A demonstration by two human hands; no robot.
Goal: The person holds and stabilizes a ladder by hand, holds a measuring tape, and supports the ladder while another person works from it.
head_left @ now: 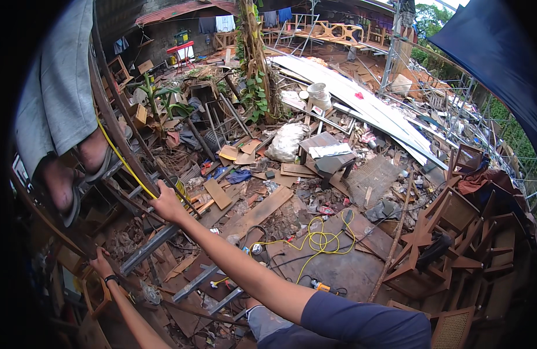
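A ladder with dark side rails and grey metal rungs [149, 250] slants from below me up to the left. My right hand [168, 203] is closed around its right rail, beside a yellow cord [124, 157] that runs along the rail. Lower down at the left, my left hand [101, 263], with a dark band at the wrist, grips the other rail. Above both hands stand another person's sandalled feet [94, 152], under light grey trousers [65, 81]. What the sandals rest on is partly hidden.
Rubble and wood scraps cover the ground. A yellow extension cord [323, 235] lies coiled on a dark board [309, 273]. Wooden chair frames [448, 232] are heaped at the right. Further off are a low table [326, 152], a white sack [287, 142], long white panels [361, 104] and a tree trunk [257, 52].
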